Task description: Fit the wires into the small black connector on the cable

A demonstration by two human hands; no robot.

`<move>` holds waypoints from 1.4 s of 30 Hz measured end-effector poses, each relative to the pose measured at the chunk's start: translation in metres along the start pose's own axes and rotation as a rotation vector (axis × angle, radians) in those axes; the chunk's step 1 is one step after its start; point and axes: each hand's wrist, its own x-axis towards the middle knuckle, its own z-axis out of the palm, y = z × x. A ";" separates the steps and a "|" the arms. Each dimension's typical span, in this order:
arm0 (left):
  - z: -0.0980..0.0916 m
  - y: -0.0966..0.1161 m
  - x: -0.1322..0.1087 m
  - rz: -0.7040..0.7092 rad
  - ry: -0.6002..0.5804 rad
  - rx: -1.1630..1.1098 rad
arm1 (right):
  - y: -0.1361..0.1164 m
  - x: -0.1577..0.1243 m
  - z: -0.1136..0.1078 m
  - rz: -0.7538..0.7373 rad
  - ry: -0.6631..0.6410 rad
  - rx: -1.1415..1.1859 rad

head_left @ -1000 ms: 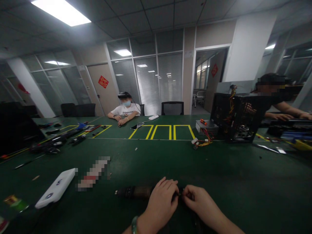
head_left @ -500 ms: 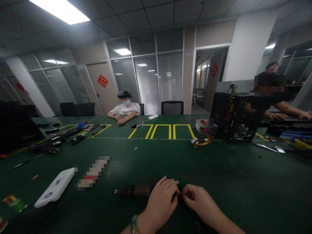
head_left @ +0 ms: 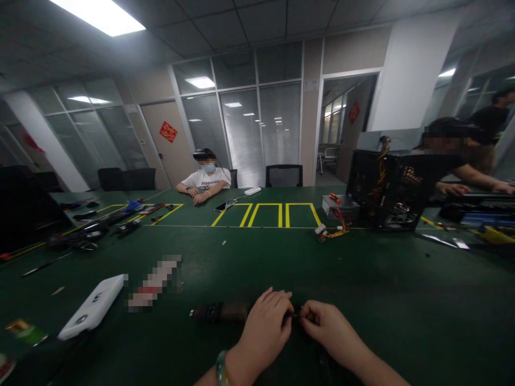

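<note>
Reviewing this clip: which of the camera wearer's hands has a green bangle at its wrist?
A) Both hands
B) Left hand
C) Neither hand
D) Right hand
B: the green bangle circles the wrist of the left hand, while the right hand shows a bare wrist.

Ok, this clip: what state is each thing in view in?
Left hand: curled over the cylinder's end, grasp unclear.
Right hand: fingers pinched toward left hand, held item too small to tell.
Dark cylinder: lying on the table.
PC case: upright, wires showing.
Ceiling light: on.
Door: shut.
Seated person: masked, headset on.
</note>
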 end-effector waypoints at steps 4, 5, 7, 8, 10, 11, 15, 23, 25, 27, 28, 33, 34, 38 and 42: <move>0.000 0.000 0.000 0.007 -0.012 -0.011 | 0.000 0.000 0.000 -0.003 0.001 -0.001; 0.001 0.000 0.000 0.006 -0.011 -0.018 | 0.000 0.000 0.000 -0.004 0.000 0.004; 0.001 -0.001 0.000 0.009 -0.012 -0.028 | 0.001 0.000 0.001 -0.007 -0.001 0.016; 0.001 -0.001 0.000 0.010 -0.012 -0.031 | 0.001 0.000 0.001 -0.008 0.001 0.020; 0.000 -0.001 0.000 0.016 -0.010 -0.032 | 0.001 0.000 0.001 -0.007 0.004 0.024; 0.000 -0.001 0.000 0.020 -0.008 -0.030 | 0.001 0.000 0.001 -0.006 0.005 0.027; -0.002 0.000 0.001 0.034 -0.015 -0.023 | -0.002 -0.001 -0.002 -0.002 -0.008 0.037; -0.002 0.001 0.001 0.016 0.005 -0.008 | 0.001 0.001 0.001 -0.010 0.006 0.030; -0.001 0.000 0.000 0.023 0.012 -0.020 | 0.002 0.001 0.002 -0.014 0.012 0.031; 0.001 -0.001 0.000 0.028 0.017 -0.040 | 0.003 0.002 0.003 -0.017 0.014 0.029; 0.001 -0.001 0.000 0.029 0.019 -0.047 | 0.003 0.002 0.003 -0.015 0.012 0.029; 0.000 -0.001 0.000 0.038 0.008 -0.059 | 0.003 0.002 0.002 -0.006 -0.003 0.038; 0.000 -0.001 0.000 0.041 0.005 -0.059 | 0.003 0.002 0.002 -0.007 -0.002 0.036; -0.002 0.000 0.001 0.053 -0.005 -0.046 | 0.001 0.001 0.001 -0.006 0.003 0.010; -0.003 0.001 0.001 0.054 -0.008 -0.042 | -0.003 0.000 -0.001 0.005 -0.009 0.006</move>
